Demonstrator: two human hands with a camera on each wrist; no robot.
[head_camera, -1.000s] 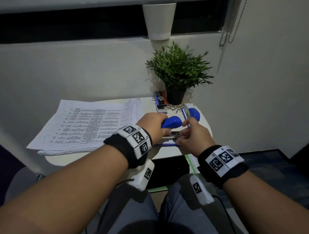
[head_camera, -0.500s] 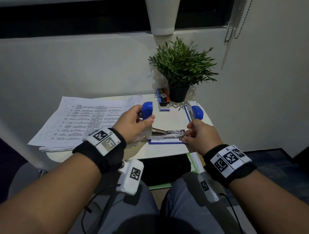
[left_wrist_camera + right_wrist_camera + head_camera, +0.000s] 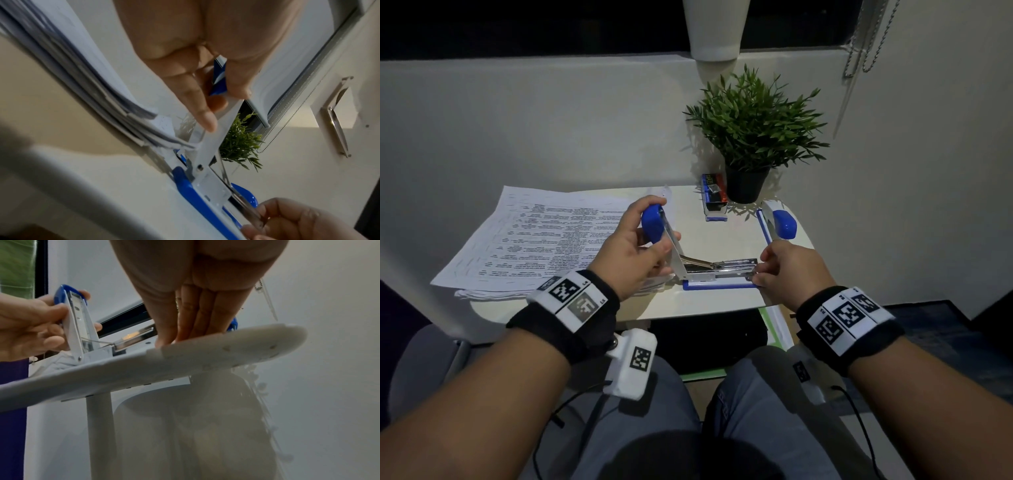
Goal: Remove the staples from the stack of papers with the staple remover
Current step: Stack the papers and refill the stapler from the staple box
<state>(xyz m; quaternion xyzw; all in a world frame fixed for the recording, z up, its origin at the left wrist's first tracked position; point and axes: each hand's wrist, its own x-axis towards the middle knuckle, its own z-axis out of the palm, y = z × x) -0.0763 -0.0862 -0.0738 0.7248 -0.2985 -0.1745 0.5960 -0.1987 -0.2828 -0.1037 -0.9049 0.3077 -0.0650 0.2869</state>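
The white table (image 3: 709, 301) carries everything I am working on, its near edge just under my wrists. The stack of papers (image 3: 534, 236) is the biggest thing on it, lying to the outer side of my left hand (image 3: 630, 253), with its near corner tucked beneath that hand and touching the hinge end of the stapler. Beyond my right hand (image 3: 791, 267), at the far edge by the wall, stands a potted plant (image 3: 753, 130), and just beside its pot lies a small staple box (image 3: 714, 200).

Between my two hands sits the blue and white stapler (image 3: 709, 277), opened wide. Its base lies flat on the table, and its upper arm is swung up nearly upright. My left hand grips that raised blue-capped arm, thumb on one side and fingers (image 3: 197, 105) curled round the other. My right hand pinches the front end of the metal staple channel, fingertips pressed together down onto it, just above the base.

A second blue and white tool (image 3: 779, 222) lies just past my right knuckles, near the plant, not touched by either hand; whether it is the staple remover I cannot tell.
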